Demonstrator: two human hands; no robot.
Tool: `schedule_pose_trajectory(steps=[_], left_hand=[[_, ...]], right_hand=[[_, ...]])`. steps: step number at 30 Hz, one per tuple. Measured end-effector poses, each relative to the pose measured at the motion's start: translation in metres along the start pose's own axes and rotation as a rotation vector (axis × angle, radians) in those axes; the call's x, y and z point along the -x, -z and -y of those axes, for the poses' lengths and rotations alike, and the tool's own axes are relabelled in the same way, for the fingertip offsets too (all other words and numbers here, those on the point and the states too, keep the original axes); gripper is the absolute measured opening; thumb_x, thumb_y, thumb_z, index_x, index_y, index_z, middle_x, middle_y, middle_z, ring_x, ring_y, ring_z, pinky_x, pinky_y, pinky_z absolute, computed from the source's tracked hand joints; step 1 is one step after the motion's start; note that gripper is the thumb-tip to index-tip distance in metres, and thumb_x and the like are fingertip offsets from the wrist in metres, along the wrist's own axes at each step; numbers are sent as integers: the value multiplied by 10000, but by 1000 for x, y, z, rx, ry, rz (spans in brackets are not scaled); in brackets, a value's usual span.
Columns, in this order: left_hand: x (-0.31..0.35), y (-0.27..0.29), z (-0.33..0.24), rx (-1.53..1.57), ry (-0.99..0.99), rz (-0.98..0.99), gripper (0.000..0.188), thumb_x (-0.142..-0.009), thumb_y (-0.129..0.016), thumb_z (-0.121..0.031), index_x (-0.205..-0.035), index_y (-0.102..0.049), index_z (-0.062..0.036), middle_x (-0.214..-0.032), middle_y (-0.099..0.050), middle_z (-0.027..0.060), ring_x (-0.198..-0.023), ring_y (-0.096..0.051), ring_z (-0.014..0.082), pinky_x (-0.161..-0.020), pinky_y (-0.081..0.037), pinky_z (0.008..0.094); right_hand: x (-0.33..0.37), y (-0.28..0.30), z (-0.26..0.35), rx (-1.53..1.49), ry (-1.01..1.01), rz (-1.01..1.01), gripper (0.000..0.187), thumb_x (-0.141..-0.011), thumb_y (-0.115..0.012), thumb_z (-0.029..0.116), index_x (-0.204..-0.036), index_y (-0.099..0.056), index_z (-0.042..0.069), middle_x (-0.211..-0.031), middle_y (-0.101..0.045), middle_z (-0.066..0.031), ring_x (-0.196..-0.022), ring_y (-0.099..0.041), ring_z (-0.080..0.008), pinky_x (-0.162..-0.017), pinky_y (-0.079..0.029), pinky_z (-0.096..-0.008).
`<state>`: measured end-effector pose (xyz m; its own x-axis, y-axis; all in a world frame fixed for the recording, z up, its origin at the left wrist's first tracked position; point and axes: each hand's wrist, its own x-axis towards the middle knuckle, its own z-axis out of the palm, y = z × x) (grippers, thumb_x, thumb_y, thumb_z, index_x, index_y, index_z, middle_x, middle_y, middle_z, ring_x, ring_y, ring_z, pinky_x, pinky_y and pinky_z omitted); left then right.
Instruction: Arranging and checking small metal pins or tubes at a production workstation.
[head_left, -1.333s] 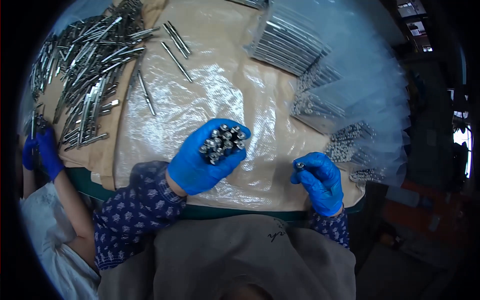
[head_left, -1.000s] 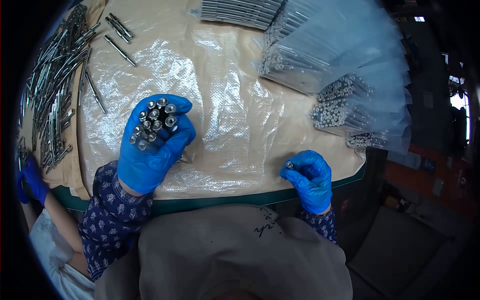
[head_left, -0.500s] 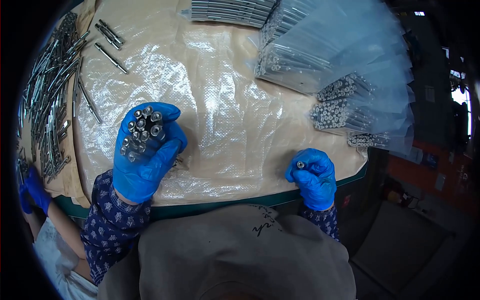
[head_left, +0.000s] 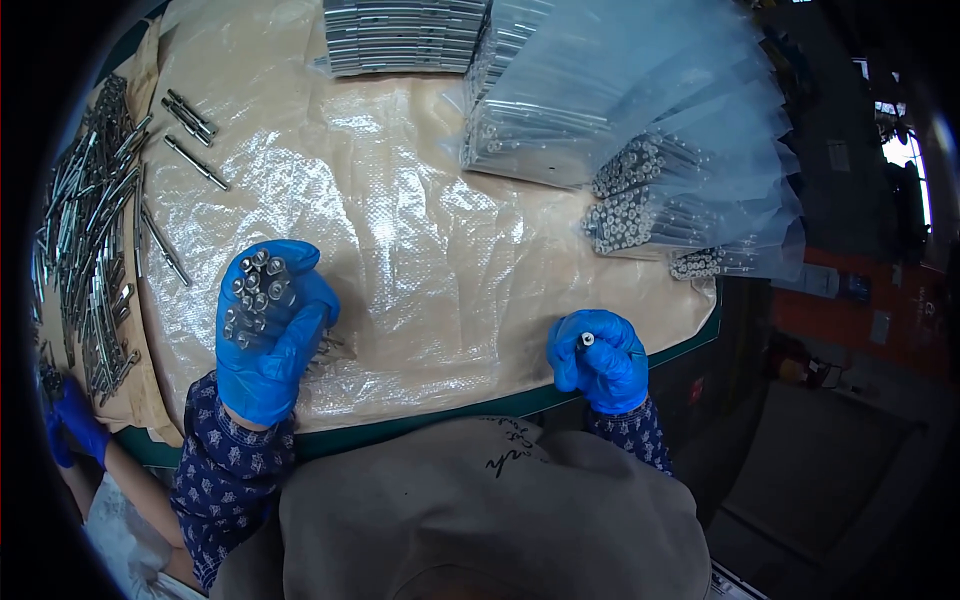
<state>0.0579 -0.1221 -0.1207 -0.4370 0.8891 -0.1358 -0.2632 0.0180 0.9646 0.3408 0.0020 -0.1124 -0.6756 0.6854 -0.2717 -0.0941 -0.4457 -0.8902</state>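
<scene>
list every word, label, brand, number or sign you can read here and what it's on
Grey top: black script near its upper edge; only partly clear, not copied out here.
Orange panel, right: faint marks, too small and blurred to read.
Red patch, beyond the table edge: too small to tell if it bears text.
Rods in the hands: none seen.
Bags: none readable.

Left hand (head_left: 272, 345) well apart from right hand (head_left: 602, 365), both with curled fingers (head_left: 284, 252).
</scene>
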Motion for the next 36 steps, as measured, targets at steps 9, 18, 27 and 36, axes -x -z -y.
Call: schedule_pose_trajectory(steps=[9,18,27,36], left_hand=[[0,2,4,-11,14,-26,407,-790,-567,16,-1179,-457,-37,-832,-549,67,-738,-522,129,-706,-442,243],[-1,2,-2,-23,46,7,398,-790,-556,23,-1170,-456,-36,-836,-548,65,-744,-523,129,-709,-441,243],[3,4,0,-42,35,1,403,-793,-553,26,-1178,-455,-38,-849,-552,66,-755,-528,133,-718,-445,249],[2,8,3,-58,-13,13,432,-795,-560,4,-1208,-439,-26,-855,-549,57,-786,-527,135,-744,-442,257]], right_hand=[[3,16,-5,-67,-76,-18,350,-843,-540,269,-608,-512,11,-470,-485,-73,-456,-407,-171,-444,-323,-294],[-4,22,-7,-257,-36,135,334,-844,-535,252,-745,-569,-66,-531,-504,-97,-396,-404,-144,-475,-350,-276],[-2,15,-4,-159,-102,43,436,-846,-489,328,-545,-467,13,-435,-423,-80,-356,-354,-190,-380,-287,-316],[32,6,12,37,-213,85,129,-793,-633,79,-820,-599,-42,-724,-613,-146,-599,-601,-215,-556,-485,-300]])
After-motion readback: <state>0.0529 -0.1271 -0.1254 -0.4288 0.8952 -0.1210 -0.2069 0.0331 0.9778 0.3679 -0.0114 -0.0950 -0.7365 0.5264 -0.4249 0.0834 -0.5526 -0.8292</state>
